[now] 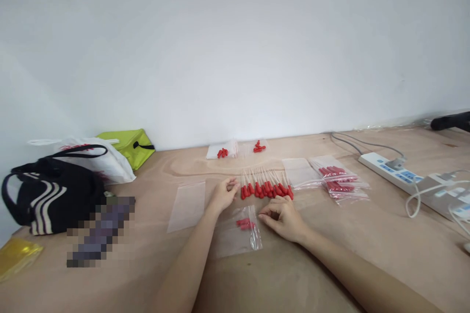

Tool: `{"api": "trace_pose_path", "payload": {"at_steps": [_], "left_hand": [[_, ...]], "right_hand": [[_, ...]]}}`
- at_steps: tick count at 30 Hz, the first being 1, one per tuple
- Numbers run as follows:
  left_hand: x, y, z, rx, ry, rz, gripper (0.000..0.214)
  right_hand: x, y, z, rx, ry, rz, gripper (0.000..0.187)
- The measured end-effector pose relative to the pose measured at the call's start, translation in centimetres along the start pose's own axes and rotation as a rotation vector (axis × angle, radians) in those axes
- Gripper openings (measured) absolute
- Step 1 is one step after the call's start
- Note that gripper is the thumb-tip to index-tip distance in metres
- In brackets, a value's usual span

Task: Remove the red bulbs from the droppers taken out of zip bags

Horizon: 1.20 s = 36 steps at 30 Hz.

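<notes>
A row of thin pale sticks with red tips lies on the table, the red ends toward me. My left hand is beside the row's left end, its fingers loosely bent and apart, with nothing visible in them. Just below the row, my right hand has curled fingers, with thumb and forefinger drawn together; anything between them is too small to make out. Between my forearms lies a clear zip bag with a few red pieces inside, its zip end near my right fingertips.
Left of my left hand lies a flat clear bag. Filled bags and flat bags are to the right, with loose red pieces on bags at the back. A power strip and a black bag flank the table.
</notes>
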State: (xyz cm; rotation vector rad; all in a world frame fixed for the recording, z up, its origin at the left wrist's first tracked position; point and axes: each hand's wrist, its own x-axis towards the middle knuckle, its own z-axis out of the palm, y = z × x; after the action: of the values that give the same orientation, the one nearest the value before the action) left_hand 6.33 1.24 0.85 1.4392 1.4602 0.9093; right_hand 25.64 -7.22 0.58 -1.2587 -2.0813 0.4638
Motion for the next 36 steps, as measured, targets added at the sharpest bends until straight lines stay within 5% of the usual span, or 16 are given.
{"api": "trace_pose_path", "payload": {"at_steps": [6,12,20,36], "left_hand": [[-2.5,1.0,-1.2,0.127,0.005,0.103,0.023],[-8.6,0.2,-3.4,0.518,-0.174,0.544,0.024],[-10.4,-1.1,-3.1,0.717,-0.317,0.535,0.043],[-10.5,-0.4,-2.9,0.867,-0.450,0.494,0.045]], "right_hand": [[0.0,-0.3,0.0,0.005,-0.039,0.011,0.015],[-0.1,-0.9,0.1,0.024,-0.112,-0.009,0.015],[0.4,-2.5,1.2,-0.084,-0.261,-0.024,0.018],[-0.3,-1.3,0.4,0.087,-0.189,-0.084,0.008]]}}
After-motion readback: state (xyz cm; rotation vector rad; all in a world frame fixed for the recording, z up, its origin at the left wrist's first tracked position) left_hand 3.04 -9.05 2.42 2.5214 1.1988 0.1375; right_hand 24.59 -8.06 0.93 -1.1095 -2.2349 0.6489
